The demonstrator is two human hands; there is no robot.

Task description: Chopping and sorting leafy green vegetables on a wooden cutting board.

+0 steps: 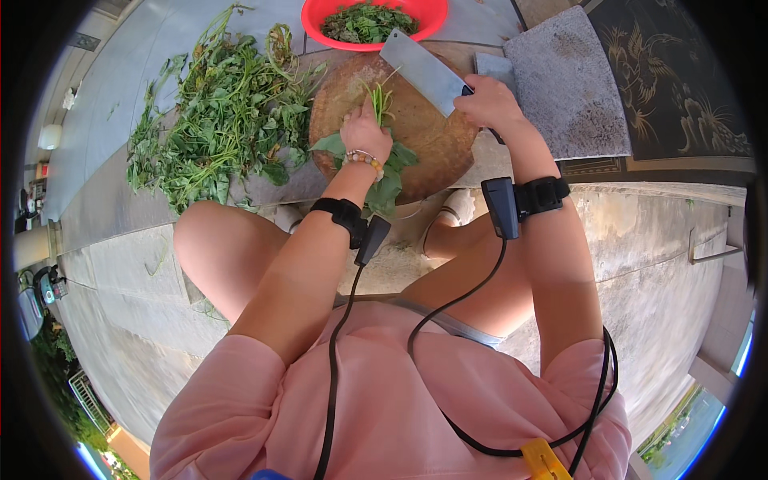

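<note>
The left hand (368, 134) grips a bunch of greens (379, 99) mid-chopping board (438, 164), the right hand (490, 102) clenches a cleaver (426, 74) at one o'clock (chopping, apparently), and the next cut likely needs it lowered across the stems

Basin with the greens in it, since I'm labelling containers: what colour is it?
The basin is bright red, seen best in the head view.
</note>
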